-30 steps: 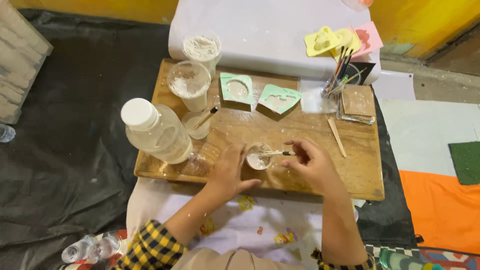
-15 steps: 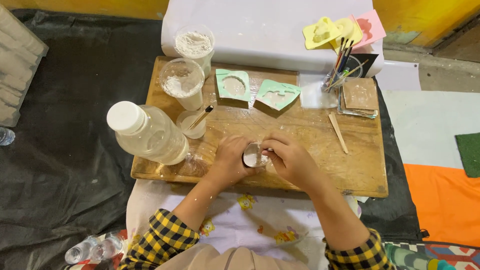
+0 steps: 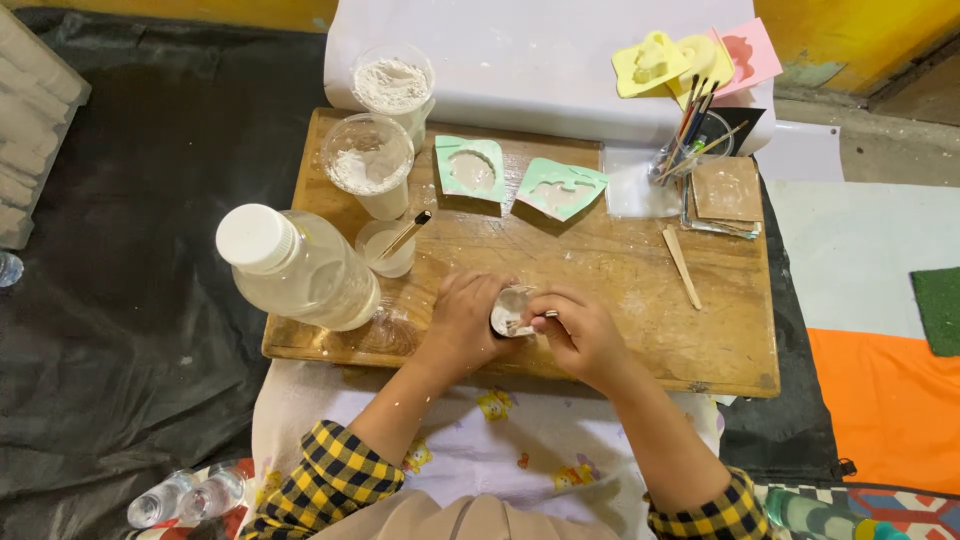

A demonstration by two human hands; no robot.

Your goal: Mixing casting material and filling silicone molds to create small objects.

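Near the front edge of the wooden bench [image 3: 600, 290], the left hand [image 3: 462, 322] wraps its grip around a small clear cup [image 3: 510, 312], tilted on its side. The right hand [image 3: 582, 335] pinches a thin stick [image 3: 533, 320] at the cup's mouth, and a white-capped plastic bottle [image 3: 295, 268] lies to the left.

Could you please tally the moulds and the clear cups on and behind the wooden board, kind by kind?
Green moulds: 2, one beside the other.
Yellow moulds: 2.
Pink mould: 1.
Clear cups: 5, two with white powder, one with a stick, one with brushes, one small cup in both hands.
Total: 10.
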